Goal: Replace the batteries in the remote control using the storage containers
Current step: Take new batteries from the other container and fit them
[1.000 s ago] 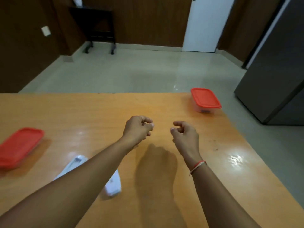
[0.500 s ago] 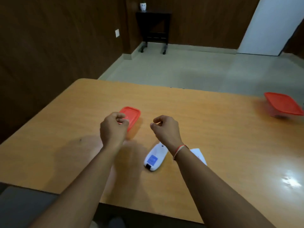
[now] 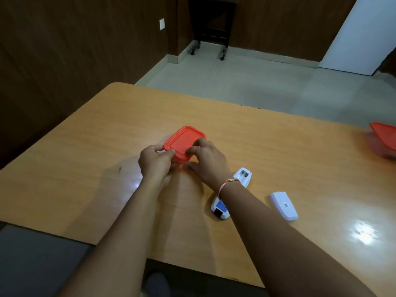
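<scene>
**Both hands on the near container's lid**

Left hand (image 3: 156, 162) grips the near-left corner of the red lid (image 3: 183, 142), thumb on top of the rim, fingers curled below it. Right hand (image 3: 209, 160) holds the lid's right edge, fingers curled over the rim, thumb low against the side. Red and white thread band (image 3: 225, 183) on the right wrist.

Wooden table (image 3: 278, 146): carries everything listed below.

Container (image 3: 182, 160) under the lid: on the table, left of centre, lid seated on it.

Second red-lidded container (image 3: 384, 140): far right edge of the table, cut off by the frame, well apart from the hands.

Remote control (image 3: 243, 177): white, face down, just right of the near container, partly under the right wrist. Battery bay open; contents not clear.

Battery cover (image 3: 283, 205): white, flat on the table, near the remote's right side, not touching it.
</scene>
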